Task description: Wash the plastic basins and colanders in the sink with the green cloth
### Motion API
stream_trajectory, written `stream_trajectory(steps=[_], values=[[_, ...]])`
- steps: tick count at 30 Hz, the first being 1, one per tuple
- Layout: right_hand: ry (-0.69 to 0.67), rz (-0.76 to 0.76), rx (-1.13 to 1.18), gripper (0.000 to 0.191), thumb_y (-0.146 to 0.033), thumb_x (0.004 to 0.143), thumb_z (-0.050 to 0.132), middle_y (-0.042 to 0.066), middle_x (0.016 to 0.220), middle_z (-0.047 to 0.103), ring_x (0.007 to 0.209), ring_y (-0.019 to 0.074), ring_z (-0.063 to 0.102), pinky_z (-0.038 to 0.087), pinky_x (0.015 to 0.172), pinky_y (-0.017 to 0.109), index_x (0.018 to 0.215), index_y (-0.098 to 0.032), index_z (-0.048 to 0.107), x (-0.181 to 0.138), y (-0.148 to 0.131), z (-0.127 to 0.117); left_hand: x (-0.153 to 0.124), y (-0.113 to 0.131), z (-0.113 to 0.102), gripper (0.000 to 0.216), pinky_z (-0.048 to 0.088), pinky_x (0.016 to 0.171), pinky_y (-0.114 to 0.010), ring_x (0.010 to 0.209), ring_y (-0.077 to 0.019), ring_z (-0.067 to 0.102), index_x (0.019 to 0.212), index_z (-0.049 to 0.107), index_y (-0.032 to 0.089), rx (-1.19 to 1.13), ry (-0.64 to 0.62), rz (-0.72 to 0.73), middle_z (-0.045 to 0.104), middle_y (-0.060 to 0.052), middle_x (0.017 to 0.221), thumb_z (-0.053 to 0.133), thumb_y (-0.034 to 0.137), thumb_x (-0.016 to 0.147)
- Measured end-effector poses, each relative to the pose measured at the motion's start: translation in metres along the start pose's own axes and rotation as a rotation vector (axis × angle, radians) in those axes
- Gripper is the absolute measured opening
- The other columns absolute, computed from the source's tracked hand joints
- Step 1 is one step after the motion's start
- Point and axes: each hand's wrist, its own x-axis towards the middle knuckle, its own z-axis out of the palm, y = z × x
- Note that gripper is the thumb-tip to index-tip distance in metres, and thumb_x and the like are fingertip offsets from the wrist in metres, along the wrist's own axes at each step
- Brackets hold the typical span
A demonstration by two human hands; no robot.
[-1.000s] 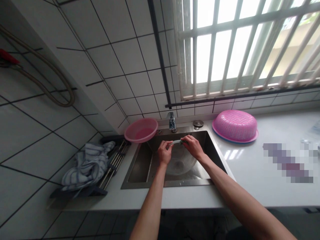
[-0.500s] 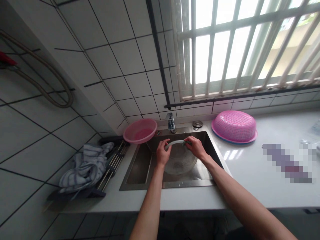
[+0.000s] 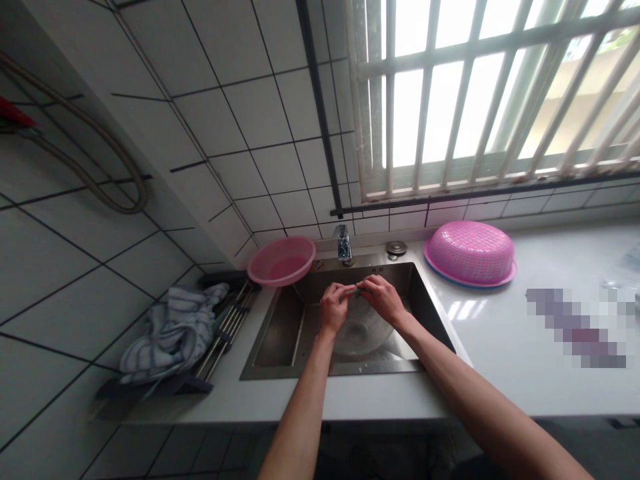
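Both my hands are over the sink, their fingertips almost meeting at the upper edge of a pale, see-through strainer basket [image 3: 373, 335]. My left hand [image 3: 334, 305] pinches at that edge from the left. From the right, my right hand [image 3: 383, 298] does the same, its fingers bent over the edge. The basket is tilted inside the steel sink [image 3: 273, 337], and a round ring shows on its base. My fingers cover the stretch of rim between them. Behind the hands stands the chrome faucet [image 3: 343, 243].
A pink basin [image 3: 283, 260] sits at the sink's back left corner. An upturned pink colander [image 3: 471, 250] lies on the right counter, near a drain plug [image 3: 396, 249]. To the left, a striped cloth [image 3: 170, 327] covers part of a folding rack [image 3: 227, 327].
My hands have come together, hiding the pale curved rim that showed between them. The basket has tipped, its base ring now lower in view.
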Motion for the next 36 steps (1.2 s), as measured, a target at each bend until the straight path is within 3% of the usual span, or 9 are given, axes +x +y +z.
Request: stream_trajectory(steps=[4, 12, 20, 27, 30, 36], values=[[0.061, 0.064, 0.011, 0.015, -0.018, 0.096, 0.069, 0.005, 0.108, 0.073, 0.101, 0.0218, 0.068, 0.054, 0.090, 0.032, 0.107, -0.025, 0.076, 0.001, 0.013, -0.005, 0.001, -0.006, -0.004, 0.023, 0.052, 0.086, -0.029, 0.095, -0.0178, 0.068, 0.115, 0.079, 0.030, -0.035, 0.097, -0.038, 0.069, -0.003, 0.101, 0.066, 0.020, 0.099], [0.009, -0.021, -0.075, 0.013, -0.016, 0.096, 0.069, 0.006, 0.106, 0.072, 0.103, 0.0229, 0.065, 0.053, 0.087, 0.031, 0.104, -0.026, 0.074, -0.001, 0.004, 0.000, -0.002, -0.003, 0.004, 0.026, 0.053, 0.087, -0.030, 0.097, -0.0182, 0.068, 0.113, 0.078, 0.030, -0.015, 0.002, 0.041, 0.070, -0.003, 0.101, 0.065, 0.014, 0.098], [0.084, 0.048, -0.017, 0.020, -0.012, 0.095, 0.067, 0.005, 0.109, 0.071, 0.104, 0.0232, 0.065, 0.053, 0.091, 0.033, 0.109, -0.025, 0.072, -0.001, 0.019, -0.012, 0.004, -0.014, -0.004, 0.022, 0.054, 0.083, -0.029, 0.092, -0.0174, 0.070, 0.113, 0.079, 0.028, -0.155, 0.113, -0.040, 0.072, -0.004, 0.102, 0.069, 0.018, 0.096], [0.021, -0.088, -0.108, 0.019, -0.016, 0.099, 0.065, 0.007, 0.111, 0.071, 0.105, 0.0241, 0.064, 0.054, 0.084, 0.032, 0.112, -0.027, 0.073, 0.000, 0.000, 0.002, 0.000, -0.005, 0.009, 0.020, 0.055, 0.085, -0.030, 0.098, -0.0193, 0.071, 0.112, 0.080, 0.029, -0.233, 0.011, -0.006, 0.074, -0.005, 0.105, 0.066, 0.022, 0.099], [0.069, -0.066, -0.089, 0.022, -0.017, 0.100, 0.063, 0.007, 0.115, 0.072, 0.109, 0.0242, 0.065, 0.054, 0.089, 0.033, 0.117, -0.028, 0.072, 0.002, 0.003, -0.002, 0.001, -0.009, 0.007, 0.019, 0.054, 0.084, -0.030, 0.095, -0.0194, 0.070, 0.111, 0.079, 0.027, -0.248, 0.105, -0.034, 0.073, -0.006, 0.104, 0.067, 0.025, 0.098], [0.271, 0.223, 0.033, 0.016, -0.021, 0.097, 0.062, 0.007, 0.108, 0.073, 0.094, 0.0236, 0.069, 0.053, 0.084, 0.034, 0.109, -0.024, 0.072, 0.000, 0.037, -0.015, 0.007, -0.038, -0.003, 0.020, 0.051, 0.079, -0.031, 0.083, -0.0190, 0.065, 0.110, 0.076, 0.021, -0.177, 0.368, -0.167, 0.070, -0.005, 0.092, 0.070, 0.032, 0.095]])
